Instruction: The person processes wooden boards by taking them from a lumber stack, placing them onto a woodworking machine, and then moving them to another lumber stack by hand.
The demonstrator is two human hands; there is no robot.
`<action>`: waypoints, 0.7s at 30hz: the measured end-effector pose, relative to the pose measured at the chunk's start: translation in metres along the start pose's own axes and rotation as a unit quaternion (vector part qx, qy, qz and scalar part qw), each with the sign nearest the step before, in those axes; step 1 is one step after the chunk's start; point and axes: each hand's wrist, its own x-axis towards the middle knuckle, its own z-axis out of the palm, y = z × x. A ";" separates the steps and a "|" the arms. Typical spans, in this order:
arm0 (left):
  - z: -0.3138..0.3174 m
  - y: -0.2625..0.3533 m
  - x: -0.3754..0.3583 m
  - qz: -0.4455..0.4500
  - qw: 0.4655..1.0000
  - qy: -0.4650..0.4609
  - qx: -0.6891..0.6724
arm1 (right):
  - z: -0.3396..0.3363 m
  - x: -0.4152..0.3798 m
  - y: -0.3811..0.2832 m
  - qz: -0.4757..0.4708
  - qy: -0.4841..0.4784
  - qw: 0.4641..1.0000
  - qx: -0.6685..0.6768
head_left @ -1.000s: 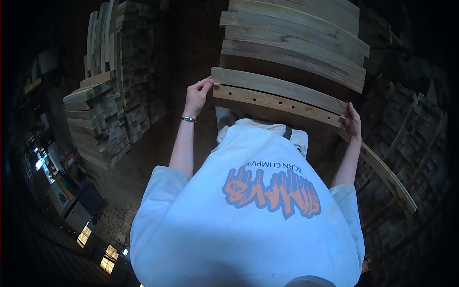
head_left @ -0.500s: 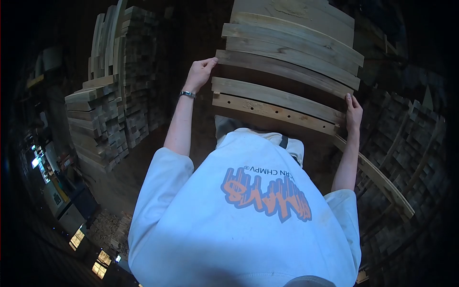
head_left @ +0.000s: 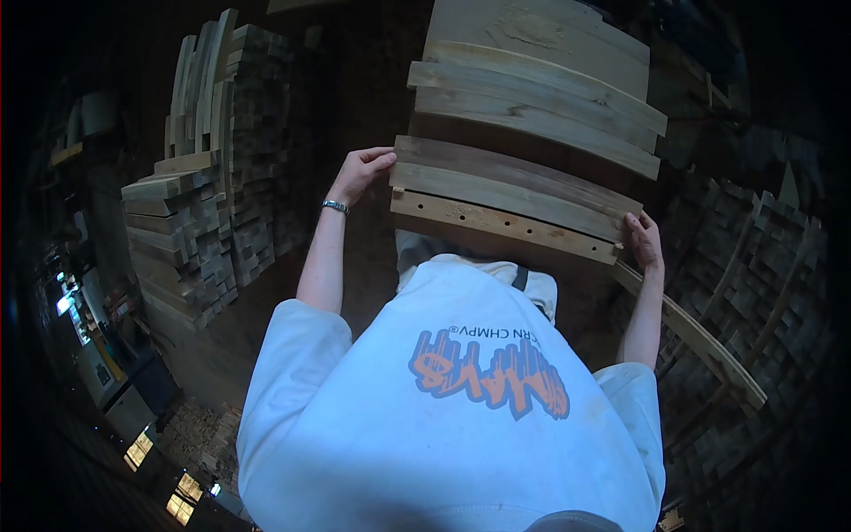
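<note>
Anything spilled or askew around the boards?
Pale sawdust is scattered on the flat tan panel at the far end. Nearer, the pale wooden boards have staggered ends, so they look slightly askew.

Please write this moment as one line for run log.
left hand: fingers at left end of dark board; right hand: fingers at its right end; dark board beside paler board; holed strip nearest shirt

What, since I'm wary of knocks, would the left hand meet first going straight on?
The left hand would probably first meet the dark board at its left end; depth there is unclear.
</note>
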 end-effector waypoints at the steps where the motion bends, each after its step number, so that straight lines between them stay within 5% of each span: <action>1: -0.001 0.000 0.000 -0.017 1.000 0.000 -0.003 | 0.000 0.001 0.000 -0.003 0.000 1.000 -0.001; 5: -0.003 0.001 0.006 -0.039 0.996 -0.056 -0.061 | -0.005 0.005 -0.001 0.000 -0.030 0.999 -0.013; 9: -0.010 0.011 0.034 -0.084 0.982 -0.137 -0.095 | -0.007 0.034 -0.021 0.111 -0.002 0.994 -0.013; 11: 0.001 0.021 0.052 -0.035 0.998 0.036 0.029 | 0.018 0.047 -0.046 -0.072 0.204 0.976 0.016; 13: 0.032 0.048 0.052 0.016 0.995 0.081 0.056 | 0.028 0.060 -0.056 -0.118 0.213 0.963 -0.117; 15: 0.052 0.060 0.053 0.070 0.930 0.154 0.326 | 0.033 0.059 -0.059 -0.158 0.220 0.930 -0.248; 21: 0.038 0.033 0.038 0.109 0.960 0.165 0.200 | 0.020 0.037 -0.048 -0.084 0.103 0.980 -0.151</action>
